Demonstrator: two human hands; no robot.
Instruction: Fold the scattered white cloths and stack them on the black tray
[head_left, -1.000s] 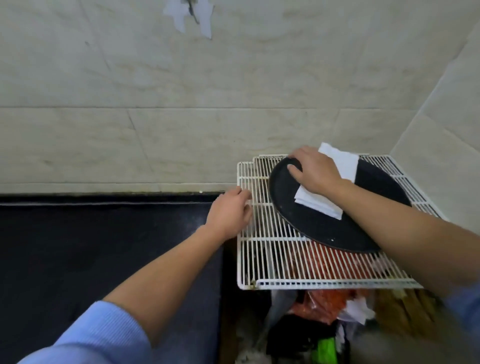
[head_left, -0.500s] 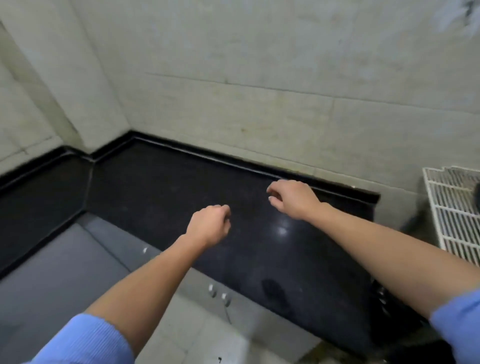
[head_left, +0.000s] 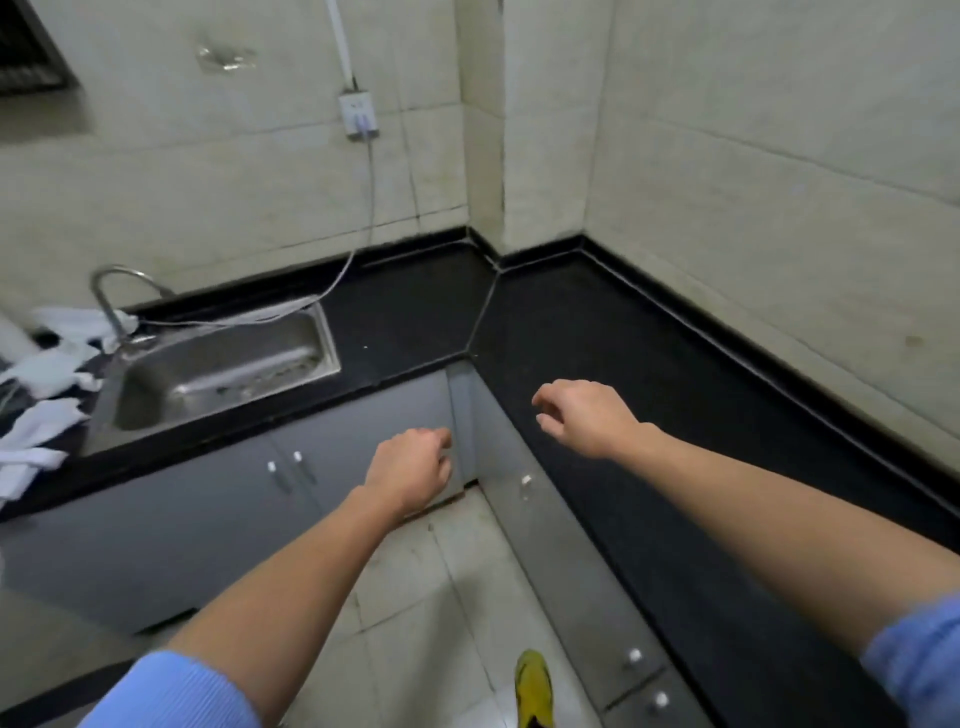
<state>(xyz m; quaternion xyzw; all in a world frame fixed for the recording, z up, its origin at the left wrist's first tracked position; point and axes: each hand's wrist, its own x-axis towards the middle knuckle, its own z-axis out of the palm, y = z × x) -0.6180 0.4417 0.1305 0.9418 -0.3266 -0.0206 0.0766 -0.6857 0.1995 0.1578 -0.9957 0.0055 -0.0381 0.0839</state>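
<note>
left hand (head_left: 410, 467) loosely curled, empty; right hand (head_left: 582, 415) relaxed, empty; white cloths (head_left: 44, 370) beside sink (head_left: 326, 335)

White cloths (head_left: 36, 415) at the left end of the bench (head_left: 405, 317) run off the picture's left edge. My left hand (head_left: 410, 470) hides its fingers underneath. My yellow shoe (head_left: 534, 686) is cut off below.

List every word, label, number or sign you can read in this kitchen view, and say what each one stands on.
No text can be read anywhere.
Wall socket: any marking is too small and blurred to read.
Yellow shoe: no brand shows.
White cloths beside the sink: plain, no print shows.
</note>
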